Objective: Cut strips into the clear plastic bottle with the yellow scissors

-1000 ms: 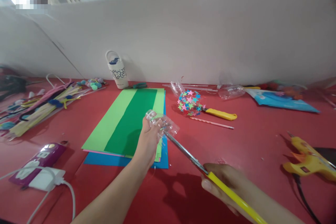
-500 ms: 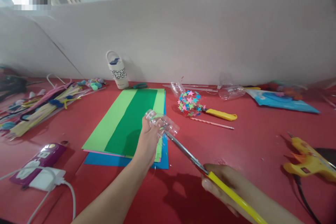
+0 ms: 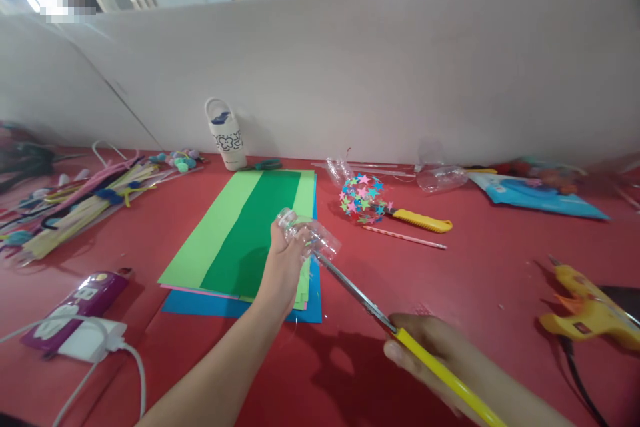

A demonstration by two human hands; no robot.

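Note:
My left hand [image 3: 284, 260] is closed around the clear neck end of a cut plastic bottle [image 3: 325, 240], over the right side of the paper stack. My right hand [image 3: 425, 347] grips scissors [image 3: 355, 290] with long metal blades and a yellow handle. The blade tips meet the bottle's lower edge just beside my left fingers. Under my left hand lie light and dark green paper sheets [image 3: 240, 233], with a blue sheet [image 3: 215, 307] beneath them.
Behind the hands are a star-covered clear ball [image 3: 363, 197], a yellow utility knife [image 3: 423, 219] and a pencil [image 3: 405, 237]. A yellow glue gun [image 3: 580, 307] lies right. Left are a purple power strip [image 3: 95, 293] and craft sticks [image 3: 85, 213]. A white tumbler [image 3: 227, 140] stands at the partition [image 3: 350, 73].
The camera view has tilted slightly, so the table things sit a little lower and to the right. Both hands, the bottle and the scissors keep nearly the same positions.

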